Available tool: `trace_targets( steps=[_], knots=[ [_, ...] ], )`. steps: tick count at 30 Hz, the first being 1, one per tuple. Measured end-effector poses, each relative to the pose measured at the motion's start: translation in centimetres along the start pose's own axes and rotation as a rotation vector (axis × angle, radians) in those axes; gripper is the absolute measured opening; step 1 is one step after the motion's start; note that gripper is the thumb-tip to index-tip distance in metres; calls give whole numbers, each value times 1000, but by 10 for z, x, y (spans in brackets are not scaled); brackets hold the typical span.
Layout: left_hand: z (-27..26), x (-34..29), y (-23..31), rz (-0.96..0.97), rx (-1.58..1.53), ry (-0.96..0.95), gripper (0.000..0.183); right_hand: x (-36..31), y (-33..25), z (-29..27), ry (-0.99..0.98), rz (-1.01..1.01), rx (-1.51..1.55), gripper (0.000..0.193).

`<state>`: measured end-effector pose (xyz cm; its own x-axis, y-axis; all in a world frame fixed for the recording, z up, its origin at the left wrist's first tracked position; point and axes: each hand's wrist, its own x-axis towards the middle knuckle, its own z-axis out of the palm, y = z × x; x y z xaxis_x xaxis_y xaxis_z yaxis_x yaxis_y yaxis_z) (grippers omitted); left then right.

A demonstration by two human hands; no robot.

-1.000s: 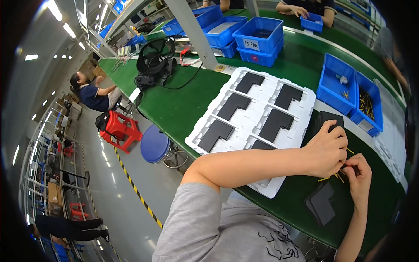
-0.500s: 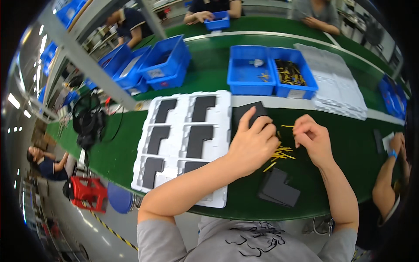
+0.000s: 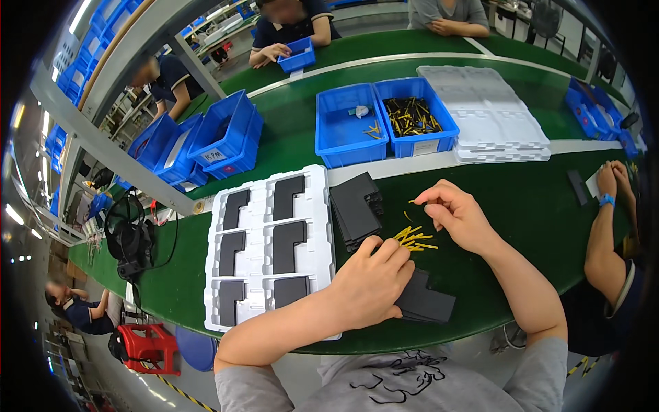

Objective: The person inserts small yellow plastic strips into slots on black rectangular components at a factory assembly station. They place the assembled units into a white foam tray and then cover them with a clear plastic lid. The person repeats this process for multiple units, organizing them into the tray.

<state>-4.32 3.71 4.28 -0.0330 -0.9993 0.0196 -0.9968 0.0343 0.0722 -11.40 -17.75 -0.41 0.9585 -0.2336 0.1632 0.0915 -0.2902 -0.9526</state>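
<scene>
Yellow strips (image 3: 416,240) between hands (image 3: 371,283) (image 3: 458,214), bare green bench (image 3: 539,223) rightward

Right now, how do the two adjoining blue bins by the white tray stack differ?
Left bin holds a few yellow strips and a crumpled white piece; right bin holds heaped black and yellow strips. Right bin's front has a pale label; left bin's shows none. Both: blue, open-topped.

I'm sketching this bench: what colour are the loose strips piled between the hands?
The strips are yellow, seen best in the head view.
</scene>
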Motion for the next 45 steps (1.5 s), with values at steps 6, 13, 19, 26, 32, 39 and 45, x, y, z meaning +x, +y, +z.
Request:
trace_targets(
  steps=[6, 13, 19, 26, 32, 39, 45],
  knots=[
    [2, 4, -2, -15, -86, 11, 67, -2, 5, 0, -32, -37, 84, 16],
    [1, 10, -4, -13, -343, 137, 49, -2, -2, 0, -68, 6, 170, 13],
    [4, 17, -9, -256, -840, 141, 31, -5, -8, -1, -17, 94, 314, 18],
    [17, 20, -10, -479, -1179, 465, 15, -10, -26, 1, 128, -35, 337, 19],
    [17, 24, -8, -496, -1012, 448, 16, -19, -37, 10, 96, 23, 245, 10],
    [17, 24, -8, -482, -957, 447, 16, -20, -36, 11, 108, -79, 112, 8],
    [17, 24, -7, -478, -959, 454, 16, -20, -37, 14, 116, -62, 131, 8]
  ],
)
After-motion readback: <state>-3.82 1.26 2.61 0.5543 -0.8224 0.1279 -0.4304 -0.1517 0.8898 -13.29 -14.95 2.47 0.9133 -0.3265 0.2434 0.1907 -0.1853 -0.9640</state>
